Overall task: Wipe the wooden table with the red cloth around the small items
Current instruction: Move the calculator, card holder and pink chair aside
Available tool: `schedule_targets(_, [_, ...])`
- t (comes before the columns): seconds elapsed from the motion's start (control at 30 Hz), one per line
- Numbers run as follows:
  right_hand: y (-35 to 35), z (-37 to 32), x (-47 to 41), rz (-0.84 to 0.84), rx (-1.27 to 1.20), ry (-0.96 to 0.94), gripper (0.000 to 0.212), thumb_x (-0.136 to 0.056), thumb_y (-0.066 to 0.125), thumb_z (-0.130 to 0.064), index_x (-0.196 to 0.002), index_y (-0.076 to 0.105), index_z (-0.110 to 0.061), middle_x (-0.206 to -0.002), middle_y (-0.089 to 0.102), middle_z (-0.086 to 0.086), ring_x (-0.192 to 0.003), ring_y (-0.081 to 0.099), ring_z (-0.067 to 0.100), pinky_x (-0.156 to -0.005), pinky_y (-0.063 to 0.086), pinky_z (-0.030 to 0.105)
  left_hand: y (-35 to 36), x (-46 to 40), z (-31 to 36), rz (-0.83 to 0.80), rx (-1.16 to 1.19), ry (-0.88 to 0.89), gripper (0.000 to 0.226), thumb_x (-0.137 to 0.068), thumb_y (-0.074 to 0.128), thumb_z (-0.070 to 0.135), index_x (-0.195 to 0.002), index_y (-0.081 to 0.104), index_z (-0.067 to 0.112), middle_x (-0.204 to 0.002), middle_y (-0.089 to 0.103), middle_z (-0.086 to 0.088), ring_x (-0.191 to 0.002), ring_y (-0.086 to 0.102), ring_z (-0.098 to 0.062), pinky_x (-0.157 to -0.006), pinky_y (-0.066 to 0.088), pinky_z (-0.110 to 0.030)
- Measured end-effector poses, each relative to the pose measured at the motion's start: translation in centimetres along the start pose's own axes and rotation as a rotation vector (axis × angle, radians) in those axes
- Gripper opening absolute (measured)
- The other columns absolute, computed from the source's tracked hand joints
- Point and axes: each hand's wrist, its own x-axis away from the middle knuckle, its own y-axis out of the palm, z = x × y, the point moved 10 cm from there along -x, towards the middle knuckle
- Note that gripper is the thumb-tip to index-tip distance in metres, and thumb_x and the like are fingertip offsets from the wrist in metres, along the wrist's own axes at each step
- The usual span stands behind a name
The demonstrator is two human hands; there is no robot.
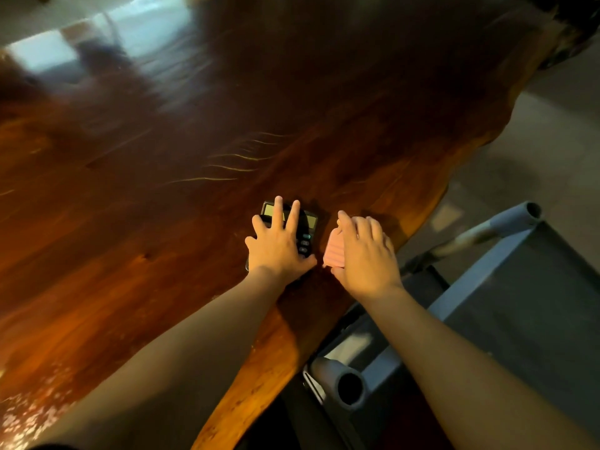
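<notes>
The wide wooden table (162,206) fills most of the view, dark and glossy. My left hand (279,245) lies flat with spread fingers on a black calculator (306,222) near the table's right edge. Just to its right, my right hand (367,254) covers and holds a small pink ribbed item (334,253) resting on the wood. No red cloth shows anywhere in the view.
A grey chair with tubular armrests (349,384) stands right beside the table's wavy right edge (435,203). Pale floor (535,151) lies beyond it. Light reflections glare at the far left of the tabletop, which is blurred.
</notes>
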Motion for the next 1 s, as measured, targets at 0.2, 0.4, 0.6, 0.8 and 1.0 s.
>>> schedule_targets(0.2, [0.4, 0.3, 0.0, -0.029, -0.015, 0.01, 0.113, -0.077, 0.084, -0.038, -0.157, 0.006, -0.026, -0.165, 0.023, 0.01, -0.153, 0.014, 0.032, -0.118, 0.03, 0.051, 0.6, 0.0, -0.2, -0.012, 0.005, -0.016, 0.12, -0.067, 0.059, 0.082, -0.155, -0.009, 0.038, -0.168, -0.006, 0.001, -0.144, 0.013, -0.048, -0.098, 0.043, -0.064])
schedule_targets(0.4, [-1.3, 0.3, 0.3, -0.001, -0.041, 0.013, 0.113, -0.076, 0.078, -0.057, -0.158, 0.005, -0.028, -0.167, 0.016, 0.011, -0.154, 0.009, 0.034, -0.117, 0.029, 0.054, -0.5, 0.9, -1.9, -0.025, 0.071, -0.006, 0.118, -0.066, 0.044, 0.093, -0.155, -0.01, 0.038, -0.169, -0.008, 0.002, -0.152, 0.001, -0.042, -0.11, 0.028, -0.067])
schedule_targets(0.6, [-4.6, -2.7, 1.1, 0.155, -0.132, -0.079, 0.085, -0.086, 0.067, -0.052, -0.155, 0.024, -0.025, -0.159, 0.038, 0.01, -0.149, 0.027, 0.03, -0.112, 0.036, 0.053, -5.1, 4.3, -6.2, 0.096, 0.112, -0.005, 0.107, -0.074, 0.047, 0.084, -0.156, -0.002, 0.036, -0.169, 0.01, -0.005, -0.153, 0.006, -0.037, -0.112, 0.029, -0.064])
schedule_targets(0.8, [-4.3, -9.4, 1.7, 0.044, -0.235, -0.208, 0.092, -0.084, 0.068, -0.055, -0.157, 0.018, -0.031, -0.162, 0.03, 0.001, -0.151, 0.019, 0.023, -0.115, 0.031, 0.05, -9.6, 10.2, -13.5, 0.206, 0.088, -0.143, 0.108, -0.075, 0.049, 0.083, -0.158, 0.003, 0.032, -0.167, 0.017, -0.006, -0.153, 0.012, -0.037, -0.109, 0.038, -0.058])
schedule_targets(1.0, [-4.2, -20.1, 3.8, -0.028, -0.257, -0.385, 0.092, -0.086, 0.067, -0.055, -0.158, 0.015, -0.034, -0.164, 0.026, 0.0, -0.152, 0.019, 0.022, -0.116, 0.036, 0.049, -12.1, 18.6, -22.9, 0.254, 0.09, -0.306, 0.105, -0.077, 0.054, 0.078, -0.158, 0.008, 0.03, -0.166, 0.021, -0.007, -0.152, 0.016, -0.036, -0.11, 0.04, -0.052])
